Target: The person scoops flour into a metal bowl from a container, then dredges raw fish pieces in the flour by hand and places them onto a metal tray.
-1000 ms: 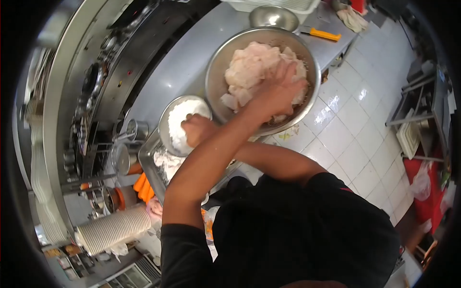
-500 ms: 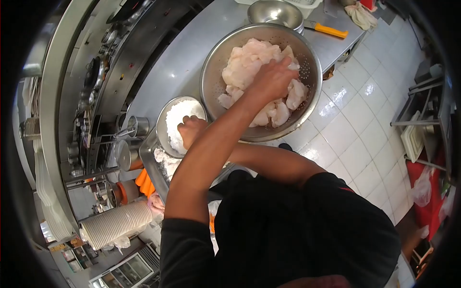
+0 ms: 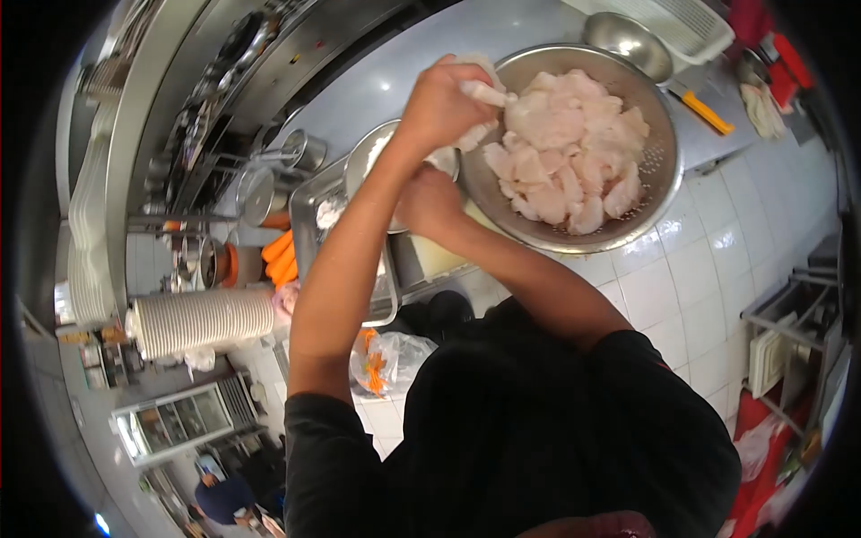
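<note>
Pale raw meat pieces (image 3: 578,143) fill much of a perforated steel colander (image 3: 674,148) on the steel counter. My left hand (image 3: 441,100) is closed on a raw meat piece (image 3: 480,85) at the colander's left rim, in the air. Below it, my right hand (image 3: 430,199) is at a steel bowl (image 3: 360,157) of white powder (image 3: 378,148), its fingers hidden behind my left forearm and blurred. A metal tray (image 3: 387,300) with white-coated pieces (image 3: 328,213) lies under and beside the bowl.
An empty steel bowl (image 3: 628,45), a white plastic basket (image 3: 686,27), an orange-handled knife (image 3: 707,112) and a cloth (image 3: 762,109) stand beyond the colander. At left are pots (image 3: 262,195), carrots (image 3: 280,258) and stacked plates (image 3: 206,325). A person (image 3: 226,498) is far off, lower left.
My left hand has lifted from the colander and moved left, now with a meat piece in it. My right hand has shifted to the bowl's near right side. The view has turned.
</note>
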### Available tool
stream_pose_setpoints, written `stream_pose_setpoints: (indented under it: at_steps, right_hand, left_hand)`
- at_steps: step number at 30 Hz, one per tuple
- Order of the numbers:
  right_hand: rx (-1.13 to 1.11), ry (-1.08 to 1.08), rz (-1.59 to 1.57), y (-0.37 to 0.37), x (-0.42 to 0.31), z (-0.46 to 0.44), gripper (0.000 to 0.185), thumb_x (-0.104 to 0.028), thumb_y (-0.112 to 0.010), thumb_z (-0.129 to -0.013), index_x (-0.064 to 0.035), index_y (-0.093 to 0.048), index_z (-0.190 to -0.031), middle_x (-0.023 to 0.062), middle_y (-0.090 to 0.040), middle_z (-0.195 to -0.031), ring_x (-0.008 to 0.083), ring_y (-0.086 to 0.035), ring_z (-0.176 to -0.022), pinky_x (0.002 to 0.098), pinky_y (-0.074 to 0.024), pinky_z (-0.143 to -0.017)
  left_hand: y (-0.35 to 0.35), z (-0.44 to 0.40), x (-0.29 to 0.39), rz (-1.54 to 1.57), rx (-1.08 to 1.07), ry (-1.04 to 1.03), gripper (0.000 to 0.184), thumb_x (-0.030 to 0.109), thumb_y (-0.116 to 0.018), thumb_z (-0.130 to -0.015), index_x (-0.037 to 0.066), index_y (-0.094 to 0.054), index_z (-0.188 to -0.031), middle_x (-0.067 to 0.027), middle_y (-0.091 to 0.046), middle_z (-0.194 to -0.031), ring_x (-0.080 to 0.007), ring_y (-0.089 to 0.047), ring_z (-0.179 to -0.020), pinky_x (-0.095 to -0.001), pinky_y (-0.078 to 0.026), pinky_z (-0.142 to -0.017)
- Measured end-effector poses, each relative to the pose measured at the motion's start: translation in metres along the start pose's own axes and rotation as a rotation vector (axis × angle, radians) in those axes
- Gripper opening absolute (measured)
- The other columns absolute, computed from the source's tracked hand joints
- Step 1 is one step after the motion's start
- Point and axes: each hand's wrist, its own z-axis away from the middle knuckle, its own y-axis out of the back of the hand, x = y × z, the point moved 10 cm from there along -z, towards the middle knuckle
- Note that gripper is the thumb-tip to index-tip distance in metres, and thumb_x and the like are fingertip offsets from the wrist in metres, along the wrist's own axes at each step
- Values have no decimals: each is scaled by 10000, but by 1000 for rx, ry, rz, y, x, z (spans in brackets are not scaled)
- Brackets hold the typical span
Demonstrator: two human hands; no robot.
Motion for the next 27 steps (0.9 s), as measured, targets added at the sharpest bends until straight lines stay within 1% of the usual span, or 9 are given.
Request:
stream_pose_setpoints:
  at_steps: [2,8,11,14,17,21,22,25,27]
  right_hand:
    - [-23,63,24,7,-11,1,181,-38,-555,-573,-9,-593,-747,155,-559,-798,297,-557,-770,382,-469,-663]
    - [14,149,-47,19,-23,21,166,-52,-584,-545,-7,-587,-706,147,-552,-797,294,-554,-780,368,-456,-705]
    - [78,69,-56,29,-16,20,251,-57,-590,-562,-8,-581,-809,164,-543,-831,309,-544,-798,380,-445,-722]
    - [99,-46,23,26,-6,9,413,-76,-618,-574,-29,-542,-977,178,-529,-921,339,-508,-902,413,-423,-764]
    - [-84,-129,343,0,9,-11,645,-127,-665,-589,-84,-425,-1186,183,-467,-1070,370,-434,-1030,451,-384,-834]
    - [-375,-233,527,-60,32,-37,933,-224,-723,-577,-175,-188,-1339,190,-299,-1278,383,-324,-1163,510,-343,-890]
    - [-448,-211,561,-67,27,-37,790,-228,-671,-625,-161,-272,-1304,179,-345,-1215,424,-348,-1119,589,-337,-824]
    - [-594,-128,486,-87,25,-41,549,-179,-612,-658,-124,-421,-1170,180,-388,-1150,392,-421,-1056,477,-424,-781]
    - [-511,-69,569,-79,23,-46,509,-179,-629,-644,-102,-455,-1115,184,-417,-1112,361,-454,-1030,441,-429,-792]
  left_hand:
    - [33,15,-21,-38,26,56,259,117,-689,-545,77,-633,-795,-120,-524,-834,-260,-552,-740,-343,-446,-669]
    - [39,50,-122,-166,-203,228,334,162,-687,-572,45,-633,-880,-141,-556,-885,-237,-570,-750,-316,-451,-684]
    - [24,69,-138,-120,-280,256,300,72,-639,-615,19,-615,-910,-111,-546,-915,-192,-548,-792,-299,-450,-669]
    - [23,92,-152,100,-386,495,287,62,-619,-677,11,-600,-959,-113,-550,-977,-192,-554,-813,-304,-454,-695]
    - [74,100,-132,22,-104,187,306,88,-653,-664,75,-619,-968,-104,-544,-957,-186,-537,-823,-272,-452,-735]
    - [170,162,-80,56,195,105,288,68,-640,-708,71,-597,-993,-67,-541,-1001,-199,-529,-850,-281,-450,-752]
    - [195,188,-76,116,254,126,285,54,-621,-722,45,-586,-1004,-75,-537,-1036,-198,-526,-897,-280,-446,-770]
    - [254,290,-74,318,511,223,271,39,-558,-772,-22,-551,-1036,-93,-523,-1115,-198,-517,-1003,-289,-447,-800]
    - [280,381,-85,377,768,334,268,49,-532,-798,-39,-531,-1050,-108,-519,-1110,-193,-521,-1002,-297,-459,-792]
